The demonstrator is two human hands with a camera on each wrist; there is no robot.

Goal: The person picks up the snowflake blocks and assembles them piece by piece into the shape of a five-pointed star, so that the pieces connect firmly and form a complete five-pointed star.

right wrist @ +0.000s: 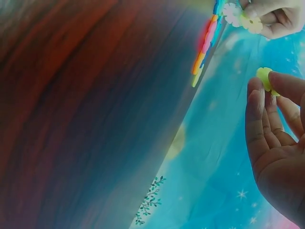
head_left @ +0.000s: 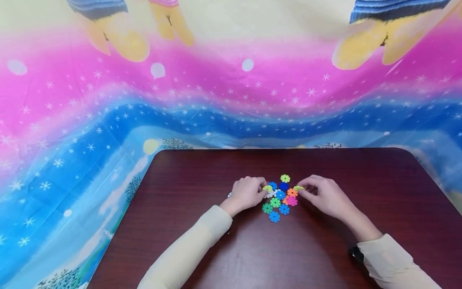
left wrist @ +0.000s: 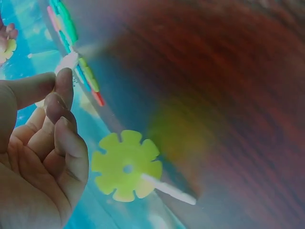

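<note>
Notched plastic discs in several colours lie in a group on the table. At the group's left side my left hand (head_left: 247, 192) has its thumb and fingertips on a yellow disc (right wrist: 251, 23). A white disc (right wrist: 232, 14) overlaps that disc's edge. Across the group, my right hand (head_left: 326, 194) pinches another yellow disc (right wrist: 263, 78) between thumb and fingers, close to an orange disc (head_left: 292, 193). The left wrist view shows a yellow-green disc (left wrist: 114, 164) standing beside the left hand, with a white disc (left wrist: 174, 191) slotted into it edge-on.
Blue discs (head_left: 274, 217), green discs (head_left: 275, 202) and a pink disc (head_left: 292, 201) lie between the hands. A lone yellow-green disc (head_left: 285, 178) is at the group's far side. The dark wooden table (head_left: 202, 168) meets a printed cloth (head_left: 216, 92) behind.
</note>
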